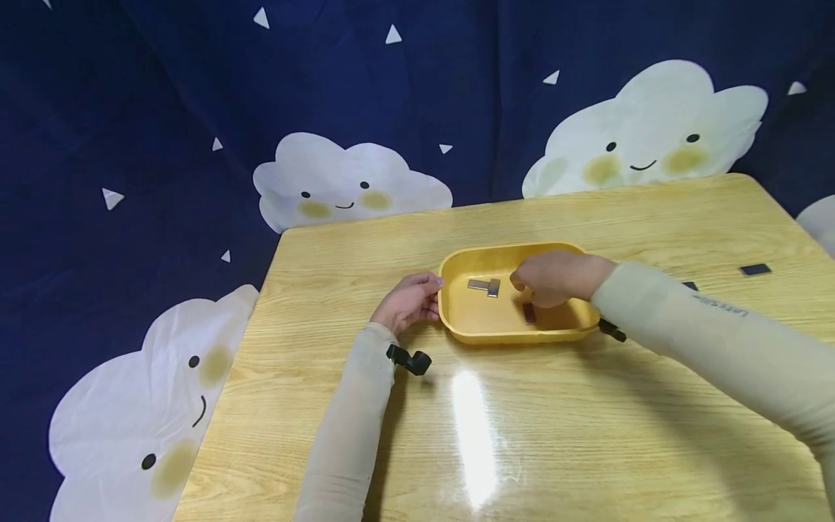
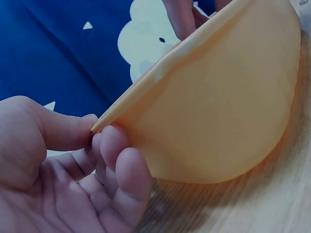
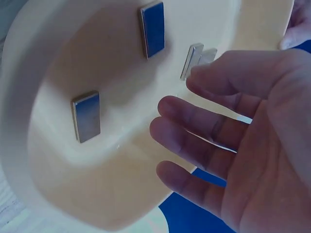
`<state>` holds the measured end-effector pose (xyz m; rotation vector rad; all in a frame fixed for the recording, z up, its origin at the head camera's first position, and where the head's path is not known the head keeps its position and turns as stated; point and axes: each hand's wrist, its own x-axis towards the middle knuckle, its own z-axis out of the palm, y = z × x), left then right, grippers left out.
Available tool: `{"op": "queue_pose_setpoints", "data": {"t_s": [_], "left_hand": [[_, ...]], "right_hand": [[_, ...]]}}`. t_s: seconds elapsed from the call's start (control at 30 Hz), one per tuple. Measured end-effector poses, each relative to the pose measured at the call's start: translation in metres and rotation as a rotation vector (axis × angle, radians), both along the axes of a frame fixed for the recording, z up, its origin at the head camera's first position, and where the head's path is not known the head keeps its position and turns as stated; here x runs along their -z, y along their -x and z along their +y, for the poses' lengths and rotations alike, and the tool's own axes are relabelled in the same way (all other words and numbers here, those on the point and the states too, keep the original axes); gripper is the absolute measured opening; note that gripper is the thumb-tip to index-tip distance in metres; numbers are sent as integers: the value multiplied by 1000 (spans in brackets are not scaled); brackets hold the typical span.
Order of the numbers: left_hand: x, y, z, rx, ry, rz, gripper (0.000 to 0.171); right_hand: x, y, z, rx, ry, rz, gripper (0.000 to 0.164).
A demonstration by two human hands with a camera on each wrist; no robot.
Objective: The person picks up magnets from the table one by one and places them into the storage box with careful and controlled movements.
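Note:
A yellow plastic tray (image 1: 485, 338) with rounded corners stands on the table. My left hand (image 1: 409, 301) pinches its left rim between thumb and fingers, clearly seen in the left wrist view. Inside the tray, my right hand (image 1: 548, 278) hovers with loosely bent fingers and nothing between them. Small shiny rectangular metal blocks lie on the tray floor. Two of them, a flat block (image 1: 478, 284) and an upright-set block (image 1: 493, 288), touch at the left. A darker block (image 1: 529, 313) is below my right hand. Another metal block (image 3: 86, 116) shows in the right wrist view, hidden in the head view.
On the wooden table (image 1: 326, 362), a dark rectangular block (image 1: 755, 270) lies at the far right. A second dark block (image 1: 690, 286) is partly covered by my right sleeve. A dark blue cloth (image 1: 196, 72) with clouds hangs behind the table.

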<state>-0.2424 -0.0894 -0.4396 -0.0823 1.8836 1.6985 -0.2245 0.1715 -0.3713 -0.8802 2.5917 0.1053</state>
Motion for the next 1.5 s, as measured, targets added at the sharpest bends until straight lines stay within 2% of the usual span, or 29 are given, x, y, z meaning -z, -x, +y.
{"op": "queue_pose_setpoints", "data": {"t_s": [0.43,0.87,1.23,1.5], "left_hand": [[1,-1,2,-3,-11,-10,17],[3,-3,4,-63,27,30,20],[6,-8,4,-94,7,64,23],[7,-10,7,-111,-31,55,20]], "right_hand": [[-13,2,18,4,82,78,21],[-20,2,33,8,145,146,18],[-22,4,51,-20,280,349,18],[-22,8,69,18,299,341,18]]}}
